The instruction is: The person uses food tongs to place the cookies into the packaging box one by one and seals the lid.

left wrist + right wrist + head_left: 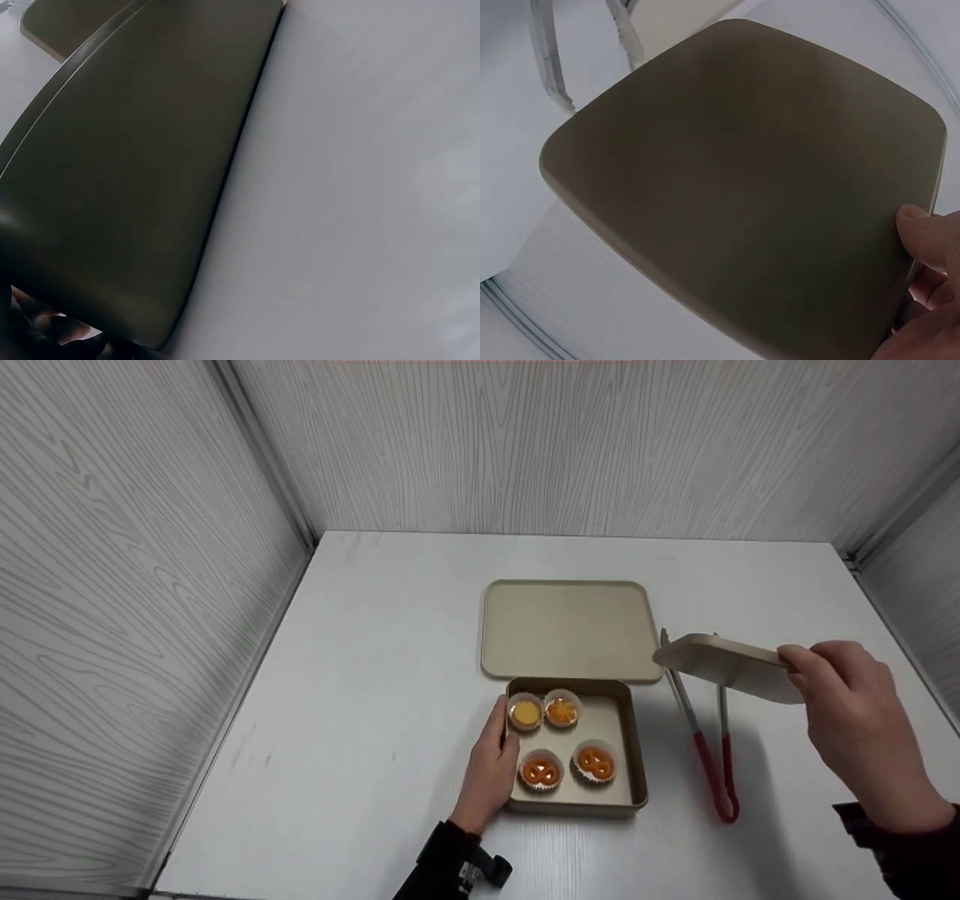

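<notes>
A square gold-beige baking pan (pixel 600 716) stands on the table, and my left hand (pixel 489 776) grips its left wall, thumb at the rim. Several small tarts (pixel 541 771) in white paper cups sit inside: two side by side at the back, two at the front. The pan's dark outer wall (pixel 142 165) fills much of the left wrist view. My right hand (pixel 862 720) pinches one edge of a flat matching lid (pixel 731 667) with rounded corners. Held tilted in the air, the lid (pixel 742 187) is right of the pan and covers part of the tongs.
Red-handled metal tongs (pixel 709 765) lie spread on the table right of the pan, handle end toward me. Behind the pan lies a shallow beige rectangular tray (pixel 568 628). Grey wood-grain panels (pixel 480 450) wall the table at the back and both sides.
</notes>
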Demonstrator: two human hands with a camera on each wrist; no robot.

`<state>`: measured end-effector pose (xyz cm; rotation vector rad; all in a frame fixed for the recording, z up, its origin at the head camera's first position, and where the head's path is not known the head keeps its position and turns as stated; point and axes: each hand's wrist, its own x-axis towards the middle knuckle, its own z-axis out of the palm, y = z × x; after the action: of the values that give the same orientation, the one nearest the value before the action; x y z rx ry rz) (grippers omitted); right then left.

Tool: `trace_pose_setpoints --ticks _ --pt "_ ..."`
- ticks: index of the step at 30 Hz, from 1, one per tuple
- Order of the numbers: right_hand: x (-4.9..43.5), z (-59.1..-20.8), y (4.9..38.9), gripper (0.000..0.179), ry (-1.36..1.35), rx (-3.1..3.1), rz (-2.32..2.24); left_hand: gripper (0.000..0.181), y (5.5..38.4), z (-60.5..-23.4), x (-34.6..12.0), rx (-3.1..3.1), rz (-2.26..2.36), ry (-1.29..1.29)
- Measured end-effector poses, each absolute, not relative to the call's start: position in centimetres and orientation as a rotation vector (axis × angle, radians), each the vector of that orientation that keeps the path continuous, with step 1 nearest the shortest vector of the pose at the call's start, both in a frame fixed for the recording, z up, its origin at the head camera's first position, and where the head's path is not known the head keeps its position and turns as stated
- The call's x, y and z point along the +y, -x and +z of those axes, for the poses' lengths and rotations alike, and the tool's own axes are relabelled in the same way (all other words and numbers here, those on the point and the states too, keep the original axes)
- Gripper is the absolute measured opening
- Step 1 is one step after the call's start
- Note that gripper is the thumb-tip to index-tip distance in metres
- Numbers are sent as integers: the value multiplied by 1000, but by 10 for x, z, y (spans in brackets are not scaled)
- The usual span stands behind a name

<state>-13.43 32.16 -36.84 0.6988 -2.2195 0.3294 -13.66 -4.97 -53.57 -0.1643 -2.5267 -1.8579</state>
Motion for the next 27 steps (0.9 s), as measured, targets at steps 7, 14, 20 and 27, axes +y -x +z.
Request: trace_pose_setpoints --ticks 7,14,20,27 --pt "306 -362 131 43 -727 -2242 382 65 138 -533 -51 -2518 -1910 151" --pt "291 -361 129 27 -790 -2251 481 66 140 -517 -61 -2455 -1901 217" --pt "276 -367 129 44 -859 -2208 555 63 141 -484 -62 -2415 -1770 400" --pt "261 -369 130 43 -920 -2213 622 60 139 -458 -49 -2451 -1701 689"
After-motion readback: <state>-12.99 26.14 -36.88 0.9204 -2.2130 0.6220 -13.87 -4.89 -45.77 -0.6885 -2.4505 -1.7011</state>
